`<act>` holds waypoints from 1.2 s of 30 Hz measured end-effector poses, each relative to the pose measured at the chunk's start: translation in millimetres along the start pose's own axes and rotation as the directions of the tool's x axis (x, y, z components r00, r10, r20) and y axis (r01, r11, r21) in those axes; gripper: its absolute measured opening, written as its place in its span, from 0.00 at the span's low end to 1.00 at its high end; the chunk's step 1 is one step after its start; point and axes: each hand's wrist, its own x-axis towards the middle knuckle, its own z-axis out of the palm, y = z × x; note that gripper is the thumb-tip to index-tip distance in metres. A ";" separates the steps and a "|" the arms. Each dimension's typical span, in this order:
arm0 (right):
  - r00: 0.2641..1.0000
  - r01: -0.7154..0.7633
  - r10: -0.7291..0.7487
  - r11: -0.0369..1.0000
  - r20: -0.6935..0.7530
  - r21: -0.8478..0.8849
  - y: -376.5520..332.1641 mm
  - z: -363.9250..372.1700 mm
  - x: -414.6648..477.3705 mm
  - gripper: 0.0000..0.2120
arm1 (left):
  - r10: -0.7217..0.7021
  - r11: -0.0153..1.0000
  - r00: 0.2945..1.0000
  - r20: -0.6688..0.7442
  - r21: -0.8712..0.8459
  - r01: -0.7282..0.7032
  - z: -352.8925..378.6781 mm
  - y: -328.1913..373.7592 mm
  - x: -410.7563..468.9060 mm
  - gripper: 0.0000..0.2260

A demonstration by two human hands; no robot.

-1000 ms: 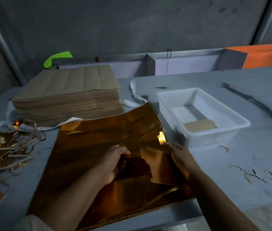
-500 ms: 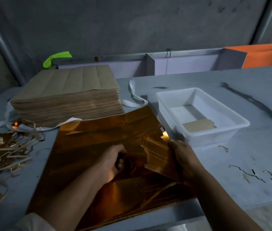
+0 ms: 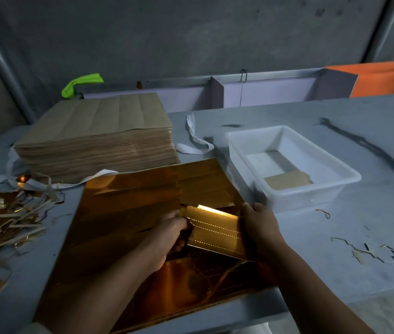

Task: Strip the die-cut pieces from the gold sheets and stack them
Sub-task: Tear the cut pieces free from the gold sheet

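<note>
Gold sheet point(image 3: 128, 213) glossy, mirror-like foil; tray point(image 3: 331, 186) smooth white plastic; stack point(image 3: 94, 131) matt, probably paperboard.

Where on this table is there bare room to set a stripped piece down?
Bare grey tabletop lies right of the white plastic tray, up to the dark streak. Crowded: scrap strips piled left, gold foil sheet in front, brown sheet stack behind it.
</note>
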 end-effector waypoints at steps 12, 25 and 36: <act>0.988 0.077 -0.107 0.967 -0.111 -0.244 -1.1 14.4 3.1 0.14 | -0.175 0.880 0.984 -0.035 -0.454 0.140 -1.6 10.4 -7.4 0.07; 0.990 0.081 -0.107 0.964 -0.091 -0.251 2.7 13.4 7.3 0.14 | -0.138 0.963 0.990 0.025 -0.230 0.140 -7.0 5.0 5.4 0.04; 0.996 0.053 -0.063 0.987 -0.066 -0.149 1.0 6.2 9.6 0.17 | -0.246 0.843 0.966 -0.081 -0.510 0.172 -15.7 -1.7 13.6 0.05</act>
